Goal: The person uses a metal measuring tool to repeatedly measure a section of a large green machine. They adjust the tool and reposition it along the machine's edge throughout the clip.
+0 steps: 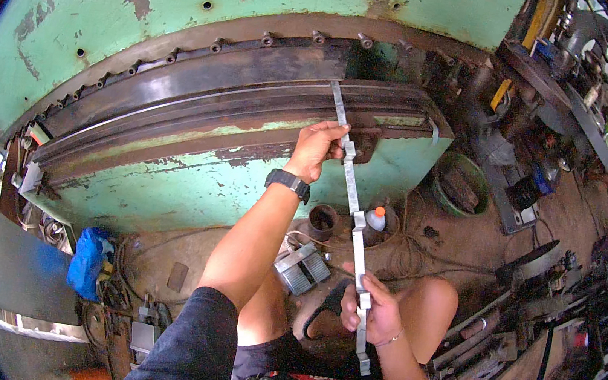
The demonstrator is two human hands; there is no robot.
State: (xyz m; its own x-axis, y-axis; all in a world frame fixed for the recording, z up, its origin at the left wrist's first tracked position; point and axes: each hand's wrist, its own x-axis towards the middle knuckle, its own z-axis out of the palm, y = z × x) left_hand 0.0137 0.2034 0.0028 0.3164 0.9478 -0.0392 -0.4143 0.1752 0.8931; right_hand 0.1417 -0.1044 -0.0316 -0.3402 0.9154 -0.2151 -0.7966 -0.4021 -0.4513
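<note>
A long, narrow grey metal strip (356, 189) with several stepped bends runs from the green press brake (191, 184) back toward my lap. Its far end reaches the slot between the machine's dark upper blade (205, 71) and the lower die (254, 104); whether it touches them I cannot tell. My left hand (317, 148), a dark watch at the wrist, is closed on the strip near that end, thumb on top. Lower down, my right hand (374, 310) is closed round the strip close to one of its bends, above my knee.
On the floor below the machine are a grey foot pedal (302, 268), a rusty can (323, 221) and a bottle with an orange cap (376, 218). A green bucket (461, 185) stands right of the machine, a blue bag (88, 264) at left. Metal stock (507, 329) lies at right.
</note>
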